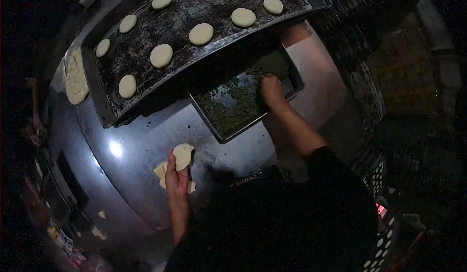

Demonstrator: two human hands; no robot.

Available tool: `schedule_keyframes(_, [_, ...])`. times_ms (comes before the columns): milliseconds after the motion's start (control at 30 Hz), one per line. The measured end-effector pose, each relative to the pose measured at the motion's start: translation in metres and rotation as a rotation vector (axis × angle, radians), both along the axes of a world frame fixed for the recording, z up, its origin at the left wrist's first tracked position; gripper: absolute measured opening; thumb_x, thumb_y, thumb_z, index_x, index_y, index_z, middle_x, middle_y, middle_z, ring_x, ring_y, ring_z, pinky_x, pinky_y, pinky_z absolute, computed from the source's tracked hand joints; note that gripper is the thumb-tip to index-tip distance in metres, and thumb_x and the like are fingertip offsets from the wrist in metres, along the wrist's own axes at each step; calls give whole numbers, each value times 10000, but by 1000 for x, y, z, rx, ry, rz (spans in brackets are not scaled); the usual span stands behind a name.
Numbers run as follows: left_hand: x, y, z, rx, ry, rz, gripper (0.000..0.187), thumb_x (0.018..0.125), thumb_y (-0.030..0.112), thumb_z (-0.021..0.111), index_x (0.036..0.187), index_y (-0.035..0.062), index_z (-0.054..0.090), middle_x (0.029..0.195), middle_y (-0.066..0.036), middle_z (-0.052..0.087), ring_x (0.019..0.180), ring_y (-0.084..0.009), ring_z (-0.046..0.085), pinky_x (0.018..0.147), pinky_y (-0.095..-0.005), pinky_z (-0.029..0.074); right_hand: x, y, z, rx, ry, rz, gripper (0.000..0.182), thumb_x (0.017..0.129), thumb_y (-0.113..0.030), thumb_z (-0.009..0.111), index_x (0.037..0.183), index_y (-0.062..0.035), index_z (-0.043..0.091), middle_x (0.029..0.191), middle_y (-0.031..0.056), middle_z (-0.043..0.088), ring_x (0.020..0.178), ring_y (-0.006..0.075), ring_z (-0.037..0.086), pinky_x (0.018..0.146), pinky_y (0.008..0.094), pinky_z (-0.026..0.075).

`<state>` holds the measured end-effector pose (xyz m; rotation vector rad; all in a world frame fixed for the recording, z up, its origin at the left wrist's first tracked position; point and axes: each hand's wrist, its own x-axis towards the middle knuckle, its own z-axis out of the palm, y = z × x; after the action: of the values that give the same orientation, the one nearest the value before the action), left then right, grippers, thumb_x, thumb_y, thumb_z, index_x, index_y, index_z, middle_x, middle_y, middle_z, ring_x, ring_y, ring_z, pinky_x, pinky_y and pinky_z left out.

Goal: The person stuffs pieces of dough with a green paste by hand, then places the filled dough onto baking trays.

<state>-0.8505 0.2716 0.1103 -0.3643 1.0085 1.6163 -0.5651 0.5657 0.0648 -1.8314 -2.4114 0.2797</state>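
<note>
My left hand [177,177] holds a flattened piece of pale dough [183,156] above the metal table. More dough pieces [160,170] lie just beside and beneath that hand. My right hand [272,91] reaches into a rectangular metal tray [224,140] of dark green crumbly filling [233,104]. Its fingers are curled at the right part of the filling; whatever they grip is too dark to make out.
A large dark baking tray [146,85] with several round dough discs [161,55] spans the top. A dough slab [76,80] lies left of it. Dough scraps [98,233] sit lower left. Another person's arm [35,99] shows at the left edge.
</note>
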Motion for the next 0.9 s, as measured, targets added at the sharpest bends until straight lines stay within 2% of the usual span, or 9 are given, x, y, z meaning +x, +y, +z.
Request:
schedule_keyframes(100, [-1,8,13,81,38,14,484,962,111,452,1403,17,277,1335,-176,443,1221,-289,462,1043,-408,398,-6,-7,19,-133,-118,-26,178,820,-66,529,908,-5,671,905,204,631,869,366,639,748,441,533])
schedule_keyframes(167, [1,15,28,136,98,33,466,971,128,432,1402,24,287,1361,-163,425,1240,-287,441,1063,-412,372,5,-12,3,11,-122,188,81,709,-17,584,679,20,650,735,263,631,730,381,652,684,441,530])
schedule_keyframes(267, [10,20,47,285,-13,107,397,981,150,417,1345,-4,381,1355,-161,441,1232,-276,455,1047,-421,389,21,-7,0,-19,34,193,153,771,-91,641,861,18,699,803,211,669,725,302,673,661,377,540])
schedule_keyframes(367, [22,26,53,312,24,61,387,978,183,427,1327,17,398,1357,-152,436,1250,-285,430,1079,-423,338,5,-34,57,-534,781,-181,318,819,-168,699,1078,8,642,978,82,670,865,150,619,757,307,503])
schedule_keyframes(533, [46,35,61,407,-40,15,352,980,212,425,1267,7,427,1329,-177,458,1218,-282,464,1057,-411,375,-44,-129,140,-588,940,132,276,824,-174,669,1060,-30,665,975,113,676,890,187,634,788,323,497])
schedule_keyframes(600, [56,34,72,436,-29,-7,354,984,222,415,1277,22,425,1344,-171,442,1223,-278,457,1062,-414,363,-62,-170,168,26,790,567,240,809,-142,670,1021,-33,646,950,136,652,899,323,619,796,380,495])
schedule_keyframes(667, [64,29,77,551,33,-68,367,987,231,408,1296,33,403,1355,-169,428,1226,-273,451,1061,-409,356,-82,-196,176,260,654,710,237,795,-114,673,1008,-22,627,998,127,627,989,363,570,819,395,483])
schedule_keyframes(800, [75,20,79,546,240,-132,449,939,80,507,1333,39,297,1281,-156,482,1118,-230,528,969,-357,443,-92,-207,151,224,527,736,435,764,-141,714,1156,-28,565,1083,140,590,1083,343,536,869,391,469])
schedule_keyframes(900, [70,14,87,541,267,-163,511,907,-4,519,1349,46,267,1308,-160,466,1135,-228,519,944,-340,463,-76,-208,157,-207,965,375,786,733,-244,772,1367,-32,358,1179,196,529,1117,289,522,945,384,450])
